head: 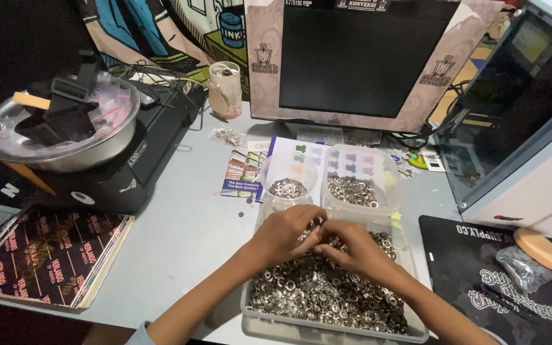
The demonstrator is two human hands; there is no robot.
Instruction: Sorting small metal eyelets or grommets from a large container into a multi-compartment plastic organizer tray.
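Observation:
My left hand (287, 231) and my right hand (352, 246) meet fingertip to fingertip over a clear plastic tray (416, 329) heaped with several small silver metal rings. Both hands pinch at rings where the fingers touch; the pieces between the fingers are too small to make out. Just beyond the hands stands a round clear cup (288, 189) with rings in it, and beside it a square clear tub (359, 190) holding more rings.
A dark monitor (359, 61) stands at the back. At the left a metal bowl (59, 131) of black parts rests on a black machine (137, 160). Stacked dark sheets (46, 255) lie front left. A black mat (499, 281) with an orange disc (541, 248) lies right.

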